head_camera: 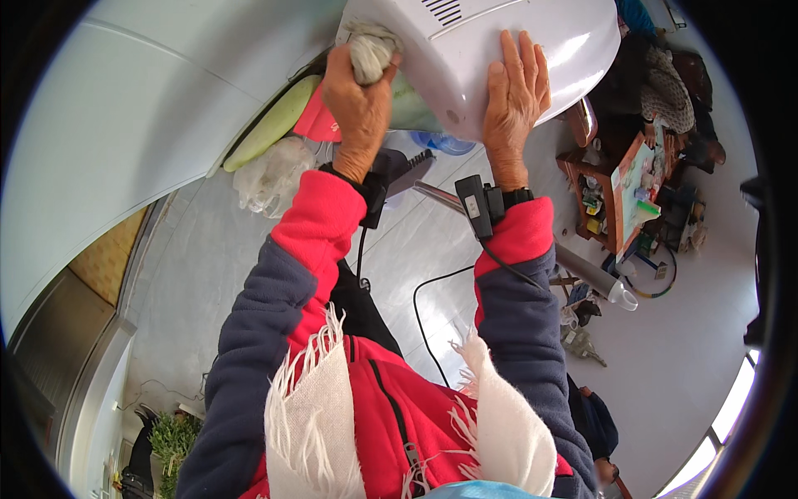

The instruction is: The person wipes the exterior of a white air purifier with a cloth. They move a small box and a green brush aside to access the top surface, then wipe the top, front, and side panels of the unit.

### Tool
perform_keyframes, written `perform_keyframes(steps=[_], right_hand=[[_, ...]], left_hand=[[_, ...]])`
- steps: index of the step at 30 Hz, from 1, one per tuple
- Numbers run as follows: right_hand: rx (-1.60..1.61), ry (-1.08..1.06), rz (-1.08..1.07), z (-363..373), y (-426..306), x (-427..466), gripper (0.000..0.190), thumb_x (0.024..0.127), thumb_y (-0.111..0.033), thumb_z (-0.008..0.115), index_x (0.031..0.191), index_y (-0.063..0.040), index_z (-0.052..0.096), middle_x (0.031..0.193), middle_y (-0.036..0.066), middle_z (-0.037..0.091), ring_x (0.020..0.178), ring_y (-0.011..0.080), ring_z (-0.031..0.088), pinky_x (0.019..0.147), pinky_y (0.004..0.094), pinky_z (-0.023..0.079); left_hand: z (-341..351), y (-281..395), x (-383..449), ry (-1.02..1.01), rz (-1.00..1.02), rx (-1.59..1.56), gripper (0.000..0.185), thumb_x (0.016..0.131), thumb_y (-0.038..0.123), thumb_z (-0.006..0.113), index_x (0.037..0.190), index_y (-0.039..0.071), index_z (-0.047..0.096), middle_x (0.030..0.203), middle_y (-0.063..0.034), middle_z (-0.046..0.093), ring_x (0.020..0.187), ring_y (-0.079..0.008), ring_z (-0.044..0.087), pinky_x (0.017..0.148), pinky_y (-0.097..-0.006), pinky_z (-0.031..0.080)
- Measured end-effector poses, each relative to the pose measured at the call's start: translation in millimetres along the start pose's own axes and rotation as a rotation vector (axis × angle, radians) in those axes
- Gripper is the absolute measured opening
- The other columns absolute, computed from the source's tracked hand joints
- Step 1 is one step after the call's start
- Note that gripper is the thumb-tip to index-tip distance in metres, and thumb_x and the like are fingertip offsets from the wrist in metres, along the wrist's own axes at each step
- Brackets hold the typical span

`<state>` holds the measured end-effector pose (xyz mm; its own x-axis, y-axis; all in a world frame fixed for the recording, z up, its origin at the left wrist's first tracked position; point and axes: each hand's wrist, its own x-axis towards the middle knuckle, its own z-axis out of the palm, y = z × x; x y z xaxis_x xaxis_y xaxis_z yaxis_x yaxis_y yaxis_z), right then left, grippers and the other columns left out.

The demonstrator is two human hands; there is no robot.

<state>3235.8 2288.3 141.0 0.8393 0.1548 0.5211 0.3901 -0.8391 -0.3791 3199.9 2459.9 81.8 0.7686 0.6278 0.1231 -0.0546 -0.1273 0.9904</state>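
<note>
A crumpled pale grey cloth [370, 57] is bunched in my left hand [356, 93], at the left edge of a large glossy white plastic housing [455, 68]. Vent slots [444, 9] show near the top of that housing. My right hand [517, 93] lies flat on its curved surface, with nothing in the grip and the thumb apart from the fingers. Both wrists carry black strapped devices with cables. Just below the cloth, a red printed item [317, 118] sits beside a long pale green gourd [274, 125].
A clear plastic bag [274, 178] and a blue water bottle [444, 143] are below the housing. A metal pole [586, 271] slants behind my right arm. At right, a person [667, 93] is beside a cluttered wooden table [614, 199]. A black cable [416, 299] crosses the tiled floor.
</note>
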Motion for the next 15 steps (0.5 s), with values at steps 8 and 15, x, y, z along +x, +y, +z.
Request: perform_keyframes(steps=[8, 15], right_hand=[[-0.006, -0.002, -0.007, -1, -1, 0, 0.042, 0.1, -0.034, 0.049, 0.137, -0.017, 0.06, 0.149, 0.008, 0.049, 0.143, 0.0293, 0.034, 0.114, 0.0448, 0.018], [-0.018, -0.032, 0.001, -4, -6, 2, 0.043, 0.102, -0.034, 0.046, 0.139, -0.016, 0.058, 0.15, 0.008, 0.047, 0.144, 0.029, 0.033, 0.115, 0.045, 0.018]], left_hand=[[7, 18, -92, -0.214, 0.067, 0.079, 0.049, 0.065, 0.014, 0.086, 0.105, 0.004, 0.06, 0.1, -0.0156, 0.06, 0.089, -0.0411, 0.063, 0.072, -0.0451, 0.051], [10, 24, -76, -0.085, -0.148, -0.038, 0.04, 0.068, 0.012, 0.089, 0.095, 0.001, 0.063, 0.084, -0.0121, 0.065, 0.08, -0.0274, 0.065, 0.071, -0.0355, 0.051]])
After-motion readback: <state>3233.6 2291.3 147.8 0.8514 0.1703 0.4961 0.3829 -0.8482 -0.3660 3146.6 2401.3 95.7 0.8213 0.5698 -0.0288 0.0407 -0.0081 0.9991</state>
